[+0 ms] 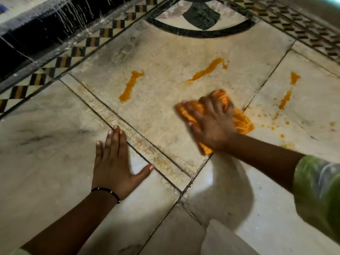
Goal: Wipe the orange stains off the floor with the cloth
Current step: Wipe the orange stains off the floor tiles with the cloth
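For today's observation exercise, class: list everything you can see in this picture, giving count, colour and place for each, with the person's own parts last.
Stains: four streaks, orange, on the slabs beyond the hands; small orange spots right of the cloth.
Cloth: one, orange, on the floor under the right hand.
Floor: pale marble slabs with dark joints, across the view.
Border: black-and-tan check band, upper left; a similar one upper right.
Inlay: one, dark circular motif, top centre.
Bracelet: one, black, on the left wrist.
Sleeve: one, green, right edge.
Left hand: flat on the floor, fingers spread, lower centre.
Right hand: pressing on the cloth, centre right.
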Tool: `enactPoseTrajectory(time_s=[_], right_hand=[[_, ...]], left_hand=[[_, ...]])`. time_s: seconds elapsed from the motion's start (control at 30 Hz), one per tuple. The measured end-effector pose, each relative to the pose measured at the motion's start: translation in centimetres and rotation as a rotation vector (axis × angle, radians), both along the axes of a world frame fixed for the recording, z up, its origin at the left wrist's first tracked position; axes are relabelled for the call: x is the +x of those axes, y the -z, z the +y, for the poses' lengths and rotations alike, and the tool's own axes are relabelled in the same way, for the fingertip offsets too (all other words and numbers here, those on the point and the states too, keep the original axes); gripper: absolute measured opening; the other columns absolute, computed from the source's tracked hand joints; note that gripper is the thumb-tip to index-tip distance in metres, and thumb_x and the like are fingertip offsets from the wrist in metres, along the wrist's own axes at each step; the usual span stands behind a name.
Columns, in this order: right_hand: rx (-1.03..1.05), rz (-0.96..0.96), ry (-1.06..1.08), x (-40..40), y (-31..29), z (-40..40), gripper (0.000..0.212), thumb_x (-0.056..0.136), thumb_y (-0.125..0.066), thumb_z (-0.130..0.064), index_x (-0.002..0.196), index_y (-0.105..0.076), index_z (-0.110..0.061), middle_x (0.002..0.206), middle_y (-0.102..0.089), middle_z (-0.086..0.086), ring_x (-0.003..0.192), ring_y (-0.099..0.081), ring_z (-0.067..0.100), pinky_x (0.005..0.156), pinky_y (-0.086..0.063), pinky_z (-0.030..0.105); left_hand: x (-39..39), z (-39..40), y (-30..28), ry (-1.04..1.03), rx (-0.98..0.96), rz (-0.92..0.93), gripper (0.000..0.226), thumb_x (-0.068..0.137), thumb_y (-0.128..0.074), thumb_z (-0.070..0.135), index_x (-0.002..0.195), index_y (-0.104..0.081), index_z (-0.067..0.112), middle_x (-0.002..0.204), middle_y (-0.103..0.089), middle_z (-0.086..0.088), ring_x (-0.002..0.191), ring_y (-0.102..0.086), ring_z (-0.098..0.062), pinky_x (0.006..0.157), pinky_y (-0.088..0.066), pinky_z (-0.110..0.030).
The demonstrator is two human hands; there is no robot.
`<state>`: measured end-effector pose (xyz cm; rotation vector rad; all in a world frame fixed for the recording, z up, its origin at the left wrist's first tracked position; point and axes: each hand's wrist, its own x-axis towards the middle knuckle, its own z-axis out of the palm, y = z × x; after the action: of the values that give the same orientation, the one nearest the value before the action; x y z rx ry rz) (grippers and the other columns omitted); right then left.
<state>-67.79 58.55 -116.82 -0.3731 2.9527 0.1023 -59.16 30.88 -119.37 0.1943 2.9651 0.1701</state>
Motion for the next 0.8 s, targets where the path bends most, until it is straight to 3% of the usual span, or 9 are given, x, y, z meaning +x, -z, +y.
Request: enactPoseTrajectory(time_s=[0.17, 0.23, 0.3, 0.37, 0.5, 0.57, 0.67, 0.73, 0.8], right_hand=[[-0.035, -0.012, -0.399, 11.8, 0.3, -0.4, 0.061, 0.091, -0.036, -0.058, 0.148, -0.022, -0.043, 0.142, -0.044, 0.008, 0.129, -0.036, 0.034, 0.101, -0.019, 0.064], [-0.025, -0.04, -0.502, 13.4, 0.1, 3.2, 0.058, 0.091, -0.031, -0.06, 0.147, -0.025, -0.043, 0.139, -0.045, 0.007, 0.122, -0.039, 0.033, 0.096, -0.023, 0.057], [0.011, 0.026, -0.432, 12.0, 0.1, 7.1, 0.057, 0.093, -0.021, -0.062, 0.146, -0.025, -0.044, 0.135, -0.045, 0.009, 0.118, -0.039, 0.035, 0.093, -0.024, 0.053], [0.015, 0.049, -0.206, 8.6, -0.3, 8.7, 0.057, 0.092, -0.016, -0.063, 0.147, -0.016, -0.048, 0.133, -0.044, 0.011, 0.117, -0.038, 0.036, 0.092, -0.025, 0.054], [0.018, 0.076, 0.042, 0.8, -0.5, 4.4, 0.057, 0.09, -0.013, -0.061, 0.146, -0.011, -0.053, 0.141, -0.036, 0.011, 0.126, -0.028, 0.034, 0.097, -0.02, 0.057], [-0.015, 0.072, -0.049, 0.4, -0.3, -0.4, 0.056, 0.091, -0.021, -0.058, 0.146, -0.015, -0.05, 0.143, -0.036, 0.01, 0.132, -0.025, 0.035, 0.101, -0.015, 0.061], [-0.089, 0.048, -0.375, 5.6, 0.1, -4.2, 0.055, 0.091, -0.038, -0.054, 0.144, -0.028, -0.045, 0.14, -0.044, 0.007, 0.134, -0.03, 0.035, 0.102, -0.015, 0.066], [-0.082, 0.03, -0.491, 8.5, 0.3, -1.6, 0.055, 0.09, -0.039, -0.054, 0.143, -0.034, -0.043, 0.137, -0.046, 0.004, 0.13, -0.034, 0.031, 0.099, -0.024, 0.062], [-0.045, 0.037, -0.454, 8.2, 0.3, 2.7, 0.053, 0.091, -0.032, -0.057, 0.142, -0.033, -0.044, 0.134, -0.045, 0.004, 0.124, -0.036, 0.03, 0.094, -0.031, 0.062]], left_hand=[[0.1, 0.0, 0.0, -0.003, 0.004, 0.003, 0.116, 0.072, -0.019, 0.087, 0.15, -0.013, 0.002, 0.159, -0.007, -0.015, 0.146, -0.006, -0.028, 0.117, -0.004, -0.048], [0.1, 0.0, 0.0, -0.003, 0.008, 0.01, 0.116, 0.072, -0.018, 0.088, 0.15, -0.013, 0.001, 0.159, -0.007, -0.016, 0.146, -0.007, -0.028, 0.117, -0.003, -0.048], [0.2, 0.1, 0.0, -0.001, 0.003, 0.009, 0.117, 0.072, -0.016, 0.088, 0.15, -0.013, 0.0, 0.159, -0.008, -0.017, 0.146, -0.007, -0.029, 0.117, -0.002, -0.048], [0.2, 0.1, -0.1, -0.005, -0.002, 0.007, 0.116, 0.073, -0.015, 0.088, 0.149, -0.014, 0.0, 0.158, -0.009, -0.018, 0.146, -0.008, -0.029, 0.116, -0.003, -0.049], [0.2, 0.2, -0.1, 0.006, -0.006, 0.002, 0.116, 0.073, -0.018, 0.087, 0.149, -0.015, -0.001, 0.158, -0.01, -0.019, 0.146, -0.009, -0.03, 0.116, -0.008, -0.052], [0.2, 0.1, 0.0, 0.006, -0.008, -0.006, 0.115, 0.074, -0.019, 0.086, 0.149, -0.015, -0.001, 0.158, -0.011, -0.019, 0.146, -0.009, -0.03, 0.116, -0.008, -0.052], [0.1, -0.1, 0.1, 0.01, -0.007, -0.002, 0.114, 0.075, -0.021, 0.086, 0.149, -0.014, 0.0, 0.158, -0.01, -0.018, 0.146, -0.009, -0.029, 0.116, -0.007, -0.051], [0.1, -0.1, 0.3, 0.016, -0.009, -0.004, 0.114, 0.074, -0.021, 0.086, 0.149, -0.014, 0.0, 0.158, -0.009, -0.018, 0.146, -0.008, -0.029, 0.116, -0.005, -0.049], [0.0, -0.2, 0.3, 0.009, -0.005, -0.001, 0.115, 0.074, -0.021, 0.087, 0.149, -0.015, 0.0, 0.158, -0.009, -0.018, 0.146, -0.008, -0.029, 0.116, -0.003, -0.048]])
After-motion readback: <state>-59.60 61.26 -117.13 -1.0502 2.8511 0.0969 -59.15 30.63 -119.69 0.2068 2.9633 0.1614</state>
